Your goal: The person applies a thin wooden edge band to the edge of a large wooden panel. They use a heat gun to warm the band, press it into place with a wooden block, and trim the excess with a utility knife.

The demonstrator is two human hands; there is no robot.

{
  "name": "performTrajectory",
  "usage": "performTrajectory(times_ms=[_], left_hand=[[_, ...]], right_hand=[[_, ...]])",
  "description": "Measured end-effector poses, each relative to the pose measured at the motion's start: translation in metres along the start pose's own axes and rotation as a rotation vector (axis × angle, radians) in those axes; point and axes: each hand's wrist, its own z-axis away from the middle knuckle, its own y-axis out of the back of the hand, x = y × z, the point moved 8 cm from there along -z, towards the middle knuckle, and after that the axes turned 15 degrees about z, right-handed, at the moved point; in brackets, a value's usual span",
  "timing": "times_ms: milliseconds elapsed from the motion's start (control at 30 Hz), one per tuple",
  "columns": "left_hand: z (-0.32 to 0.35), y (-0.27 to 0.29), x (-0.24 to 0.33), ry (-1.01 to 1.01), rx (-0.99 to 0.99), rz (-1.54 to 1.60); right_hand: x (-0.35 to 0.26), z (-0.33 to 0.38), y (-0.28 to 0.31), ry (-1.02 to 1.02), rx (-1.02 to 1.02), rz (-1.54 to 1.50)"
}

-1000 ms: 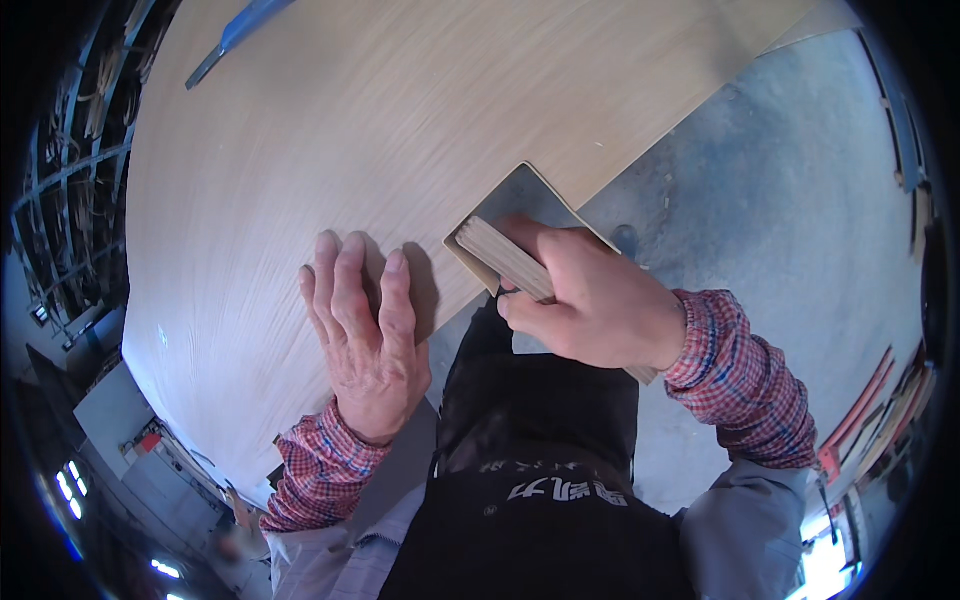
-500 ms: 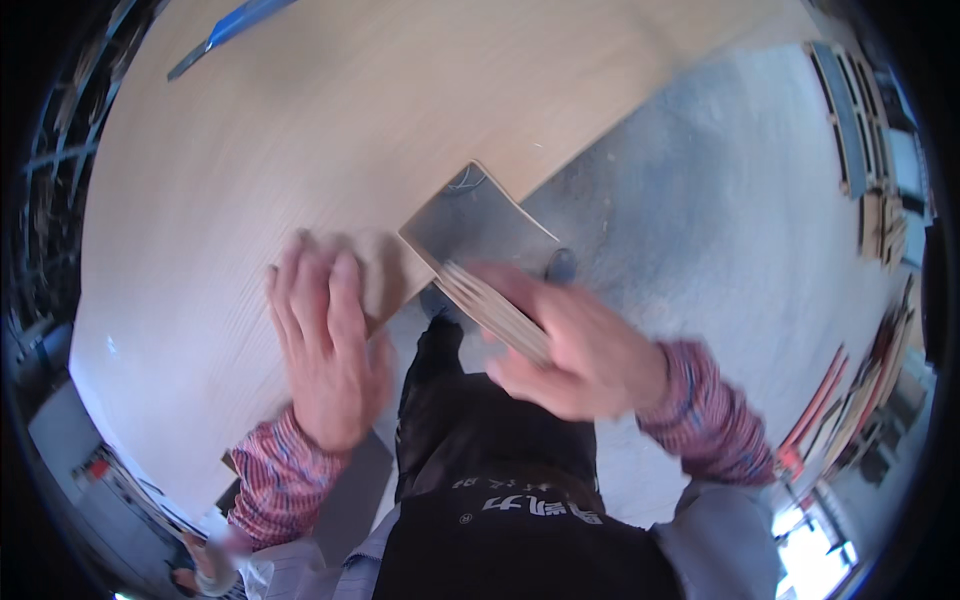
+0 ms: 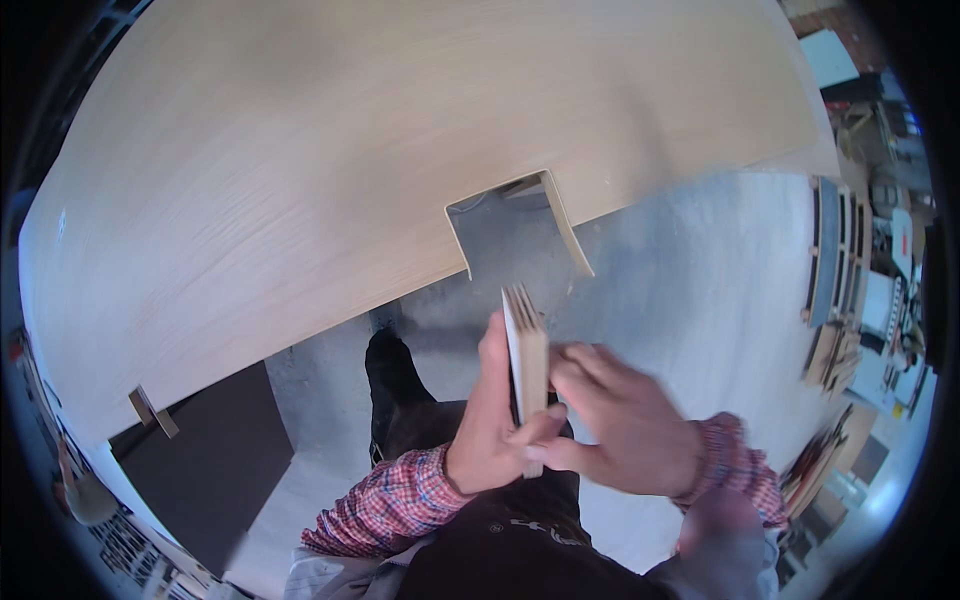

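My left hand (image 3: 487, 435) is wrapped round a small block of layered thin boards (image 3: 534, 365), held on edge over my lap. The block has pale wooden edges with dark gaps between the layers and a whitish face on its left. My right hand (image 3: 635, 430), a little blurred, grips the block from the right, its thumb low on the edge; some fingertips are hidden behind it. Just beyond the block is a wide wooden panel (image 3: 330, 200) with a squared notch cut into its near edge. Both hands are apart from the panel.
Under the panel at the left stands a dark flat board (image 3: 215, 450), and a small wooden piece (image 3: 152, 412) sits at the panel's edge. Stacked pallets (image 3: 838, 250) and boards line the right side. Grey floor (image 3: 690, 270) shows through the notch and beyond it.
My left hand has left the panel and taken hold of the block, which the right hand held at the notch. The block has come back toward my lap and turned upright. The view has swung right.
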Motion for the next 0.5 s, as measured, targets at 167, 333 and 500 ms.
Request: performTrajectory(times_ms=[167,333,500], left_hand=[[-0.036,-0.009,0.006,-0.014,0.216,0.294],[-0.07,-0.016,0.008,-0.041,0.292,0.355],[-0.076,-0.017,0.008,0.015,0.3,0.296]], right_hand=[[0.045,-0.017,0.149,0.264,0.576,0.548],[0.08,-0.077,0.132,0.348,0.544,0.813],[0.08,-0.084,0.123,0.258,0.66,0.807]])
